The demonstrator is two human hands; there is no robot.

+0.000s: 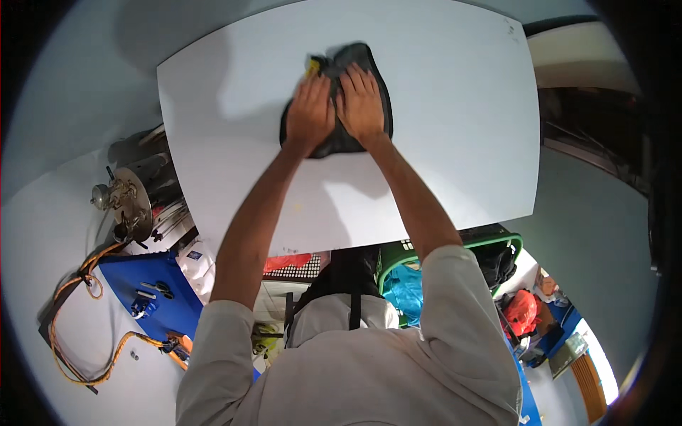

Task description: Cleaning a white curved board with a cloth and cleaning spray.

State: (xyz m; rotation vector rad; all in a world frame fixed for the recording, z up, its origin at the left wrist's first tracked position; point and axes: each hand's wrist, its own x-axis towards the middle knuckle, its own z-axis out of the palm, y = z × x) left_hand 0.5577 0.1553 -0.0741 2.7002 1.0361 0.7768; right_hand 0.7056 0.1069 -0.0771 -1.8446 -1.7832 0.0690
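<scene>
A dark grey and black folded piece of cloth (367, 64) with a small yellow patch (313, 64) at its upper left lies on a white tabletop (462, 128). My left hand (310, 113) rests on its left part, fingers stretched out. My right hand (361, 106) lies beside it on the right part, also with fingers extended. The surface beneath both palms is hidden.
Below the table are a green basket (511, 238) with blue and black items and a red bag (521, 316). At left are a metal machine (131, 202), orange hoses (96, 280) and a blue box (138, 280).
</scene>
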